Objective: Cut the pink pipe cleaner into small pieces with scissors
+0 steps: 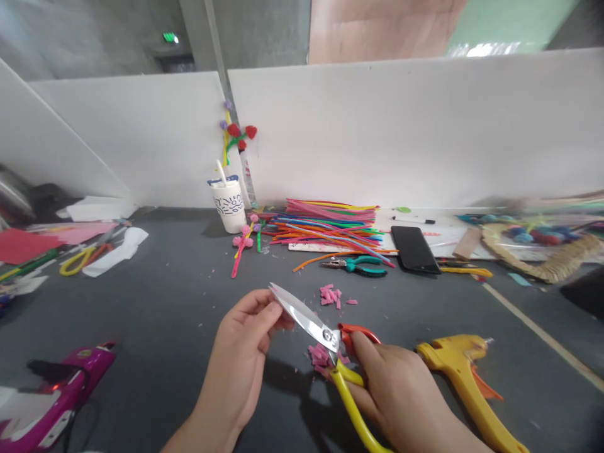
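Observation:
My right hand (394,384) grips a pair of scissors (306,319) with one red handle and one yellow handle. The blades point up and left and look nearly closed, their tips against the fingers of my left hand (248,343). Thumb and forefinger of that hand are pinched together by the blades; whatever they hold is too small or hidden to name. Under the scissors lies a heap of short pink cut pieces (321,358), and a smaller pile of pink pieces (330,294) sits just beyond the blades.
Behind are a bundle of coloured pipe cleaners (325,223), teal-handled pliers (356,264), a black phone (415,250), a patterned cup (229,204) and a pink pipe-cleaner flower (244,242). A yellow glue gun (465,371) lies right, a magenta device (70,390) left. White panels (401,132) close off the back.

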A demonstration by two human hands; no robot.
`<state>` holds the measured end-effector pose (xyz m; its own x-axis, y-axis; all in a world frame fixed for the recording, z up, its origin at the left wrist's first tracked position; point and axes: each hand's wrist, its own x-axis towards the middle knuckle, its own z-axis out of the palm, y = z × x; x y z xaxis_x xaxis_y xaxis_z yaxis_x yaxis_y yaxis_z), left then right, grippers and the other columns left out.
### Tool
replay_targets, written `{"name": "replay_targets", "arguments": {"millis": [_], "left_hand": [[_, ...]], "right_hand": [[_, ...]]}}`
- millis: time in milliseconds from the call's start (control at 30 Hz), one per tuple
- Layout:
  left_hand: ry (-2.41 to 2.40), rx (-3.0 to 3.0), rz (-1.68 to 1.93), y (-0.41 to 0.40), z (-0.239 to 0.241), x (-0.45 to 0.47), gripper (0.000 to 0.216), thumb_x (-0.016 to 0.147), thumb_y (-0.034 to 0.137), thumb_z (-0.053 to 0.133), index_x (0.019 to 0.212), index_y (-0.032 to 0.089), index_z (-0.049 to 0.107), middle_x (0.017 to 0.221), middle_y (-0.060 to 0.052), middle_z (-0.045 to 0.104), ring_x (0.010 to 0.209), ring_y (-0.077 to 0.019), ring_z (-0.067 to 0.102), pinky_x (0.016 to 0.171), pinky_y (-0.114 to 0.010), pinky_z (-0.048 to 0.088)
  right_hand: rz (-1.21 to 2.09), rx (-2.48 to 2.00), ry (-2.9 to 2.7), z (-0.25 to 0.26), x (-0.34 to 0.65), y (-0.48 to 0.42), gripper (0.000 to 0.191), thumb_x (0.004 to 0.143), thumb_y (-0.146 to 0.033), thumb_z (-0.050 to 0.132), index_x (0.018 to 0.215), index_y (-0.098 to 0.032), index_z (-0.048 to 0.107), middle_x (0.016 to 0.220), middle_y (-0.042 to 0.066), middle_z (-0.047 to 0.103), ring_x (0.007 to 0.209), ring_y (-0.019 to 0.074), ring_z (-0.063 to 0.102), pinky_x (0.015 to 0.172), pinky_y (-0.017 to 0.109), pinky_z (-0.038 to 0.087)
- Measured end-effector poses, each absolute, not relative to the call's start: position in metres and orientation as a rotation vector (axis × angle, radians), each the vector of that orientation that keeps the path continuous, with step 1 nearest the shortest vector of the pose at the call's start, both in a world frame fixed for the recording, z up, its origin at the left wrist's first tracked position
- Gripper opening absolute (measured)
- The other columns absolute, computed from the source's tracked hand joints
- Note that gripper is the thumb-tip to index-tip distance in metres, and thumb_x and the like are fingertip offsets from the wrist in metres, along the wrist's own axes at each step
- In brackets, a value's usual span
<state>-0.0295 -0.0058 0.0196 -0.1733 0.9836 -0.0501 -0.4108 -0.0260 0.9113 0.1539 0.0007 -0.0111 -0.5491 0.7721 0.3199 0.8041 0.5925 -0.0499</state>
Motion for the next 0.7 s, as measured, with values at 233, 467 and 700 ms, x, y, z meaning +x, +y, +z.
{"name": "replay_targets", "arguments": {"millis": [233,467,700], "left_hand": [[1.029,0.799,1.501,-0.0059,0.0216,-0.0293,0.010,0.076,0.019,0.055,0.078,0.015,0.064,0.074,-0.002,0.061,0.068,-0.0121,0.052,0.069,-0.026,0.042],[1.025,0.800,1.509,-0.0052,0.0210,-0.0299,0.010,0.075,0.019,0.055,0.078,0.015,0.064,0.072,-0.002,0.060,0.066,-0.0121,0.052,0.068,-0.026,0.042],[1.008,0.789,1.518,-0.0055,0.0218,-0.0294,0.008,0.076,0.019,0.055,0.075,0.016,0.062,0.069,0.000,0.059,0.066,-0.0115,0.052,0.067,-0.025,0.041]], "right_hand": [[-0.118,-1.276,-2.509,-0.0121,0.1536,0.0003,0.018,0.072,-0.035,0.055,0.075,-0.020,0.044,0.050,-0.002,0.059,0.041,0.0183,0.056,0.041,0.026,0.025],[-0.115,-1.276,-2.486,-0.0130,0.1531,-0.0005,0.021,0.071,-0.037,0.057,0.073,-0.021,0.044,0.048,-0.003,0.058,0.039,0.0184,0.055,0.040,0.026,0.024],[-0.032,-1.328,-2.498,-0.0094,0.1542,0.0001,0.017,0.073,-0.034,0.055,0.073,-0.020,0.046,0.049,-0.001,0.059,0.040,0.0169,0.055,0.041,0.024,0.023]]}}
